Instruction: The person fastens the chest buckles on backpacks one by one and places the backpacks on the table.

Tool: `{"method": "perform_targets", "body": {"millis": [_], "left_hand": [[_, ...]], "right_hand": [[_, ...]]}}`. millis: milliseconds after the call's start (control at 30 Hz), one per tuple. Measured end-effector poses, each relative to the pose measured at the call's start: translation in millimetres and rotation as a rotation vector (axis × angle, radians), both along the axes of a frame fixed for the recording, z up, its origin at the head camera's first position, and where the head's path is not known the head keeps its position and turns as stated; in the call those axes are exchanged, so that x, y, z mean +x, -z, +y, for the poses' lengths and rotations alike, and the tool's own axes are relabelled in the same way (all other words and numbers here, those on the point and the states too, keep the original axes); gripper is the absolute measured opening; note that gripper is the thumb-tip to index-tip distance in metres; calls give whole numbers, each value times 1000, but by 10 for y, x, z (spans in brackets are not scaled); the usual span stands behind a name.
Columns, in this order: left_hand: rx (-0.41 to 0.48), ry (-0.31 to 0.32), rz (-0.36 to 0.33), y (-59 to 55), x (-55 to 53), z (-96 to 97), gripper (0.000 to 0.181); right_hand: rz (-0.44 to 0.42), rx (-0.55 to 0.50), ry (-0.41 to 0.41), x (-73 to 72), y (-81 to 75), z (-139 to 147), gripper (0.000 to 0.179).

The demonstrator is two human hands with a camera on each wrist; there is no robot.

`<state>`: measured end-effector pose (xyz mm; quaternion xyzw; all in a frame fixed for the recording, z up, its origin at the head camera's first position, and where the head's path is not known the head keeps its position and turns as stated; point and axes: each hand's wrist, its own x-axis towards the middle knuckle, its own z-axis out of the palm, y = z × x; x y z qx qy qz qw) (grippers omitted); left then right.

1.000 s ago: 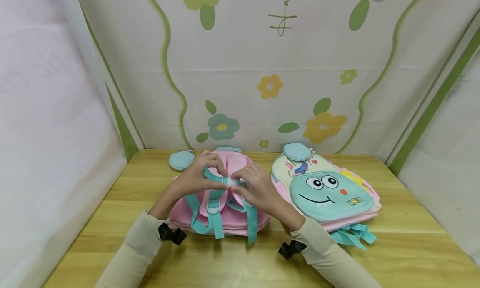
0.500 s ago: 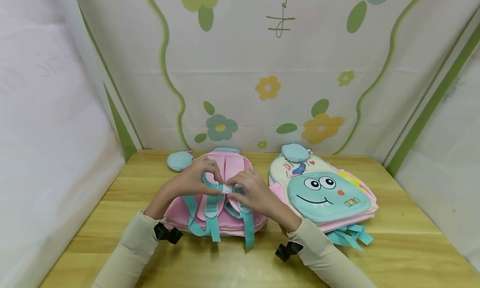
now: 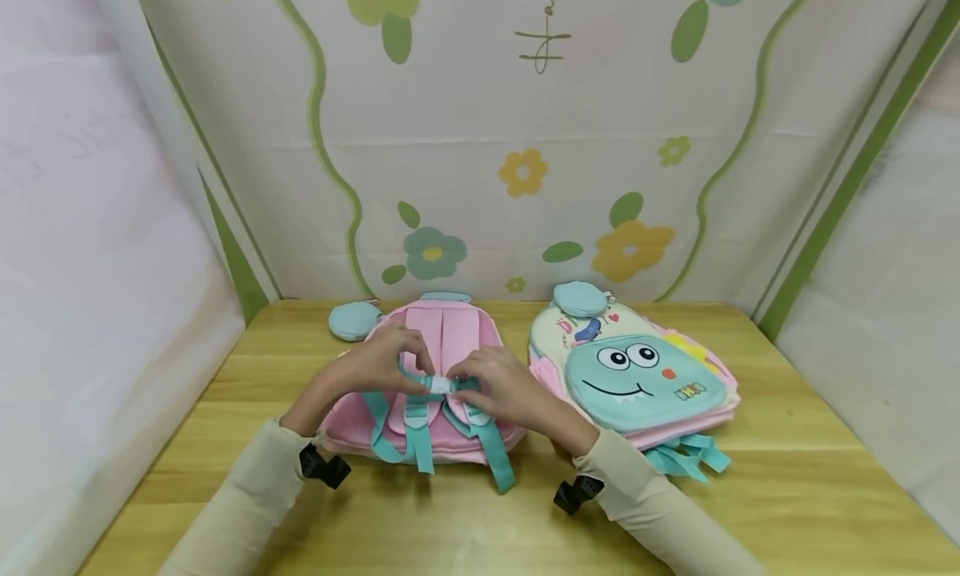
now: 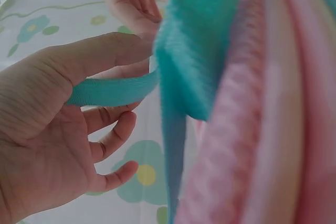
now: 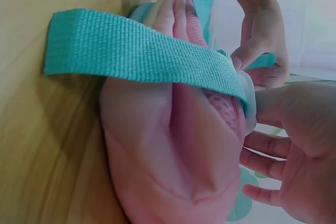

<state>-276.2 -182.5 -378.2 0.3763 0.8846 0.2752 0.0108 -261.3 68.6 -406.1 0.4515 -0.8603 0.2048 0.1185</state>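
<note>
A pink backpack (image 3: 450,326) lies on the table with its straps facing up. Over its middle, a white plastic buckle (image 3: 440,385) on teal webbing sits between my two hands. My left hand (image 3: 386,361) pinches the buckle's left end between thumb and forefinger; in the left wrist view a teal strap (image 4: 113,92) runs through that hand, its other fingers spread. From the other side my right hand (image 3: 501,383) pinches the buckle's right end. Loose teal strap ends (image 3: 495,455) hang over the backpack's near edge. The buckle itself is hidden in both wrist views.
To the right lies a second backpack (image 3: 645,388), cream and teal with a cartoon face, teal straps (image 3: 686,458) poking out below it. A round blue pouch (image 3: 354,320) rests at the pink backpack's far left. A printed cloth (image 3: 465,109) rises behind the wooden table (image 3: 480,526).
Both hands have come down a little toward the pink backpack with the buckle between them, and more of the buckle shows. The head view has shifted slightly.
</note>
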Motion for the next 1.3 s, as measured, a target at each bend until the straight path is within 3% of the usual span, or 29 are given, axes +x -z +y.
{"method": "perform_targets", "body": {"millis": [367,767,1067,1300], "left_hand": [[-82,-23,-7,144,56,-47,13],[-70,8,-26,135,56,-36,13],[44,29,-23,57,47,211,18],[123,-11,-69,44,58,553,38]], "right_hand": [[-27,77,-54,75,84,98,33],[-68,100,-68,107,102,166,43],[-135,167,-20,98,-79,326,53],[-151,169,59,63,-269,688,58]]}}
